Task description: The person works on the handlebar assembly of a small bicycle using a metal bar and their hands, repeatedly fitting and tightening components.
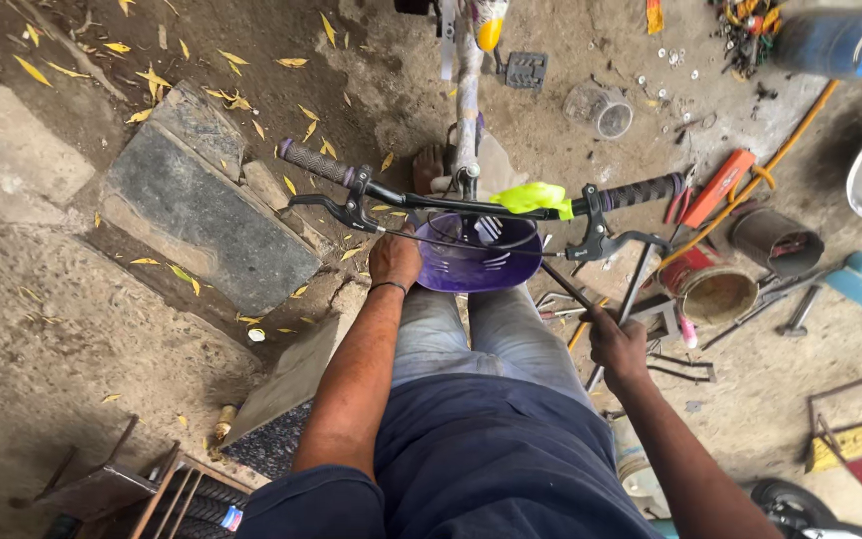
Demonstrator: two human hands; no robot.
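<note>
Your left hand (pixel 394 258) sits at the centre of the frame, its grip closed on the near rim of the purple basket (pixel 481 262), which hangs just below the handlebar (pixel 481 203). Your right hand (pixel 618 344), lower and to the right, has its grip clamped on a thin dark rod (pixel 563 283) that runs up and left toward the basket's right side. Above both hands the one handlebar crosses the frame, carrying two ribbed grips, two brake levers and one bright yellow-green piece (pixel 534 197) near its middle. Further out, at the right of the frame, two open tins (pixel 718 293) stand on the ground among scattered tools. One flat stone slab (pixel 204 218) lies at the left.
</note>
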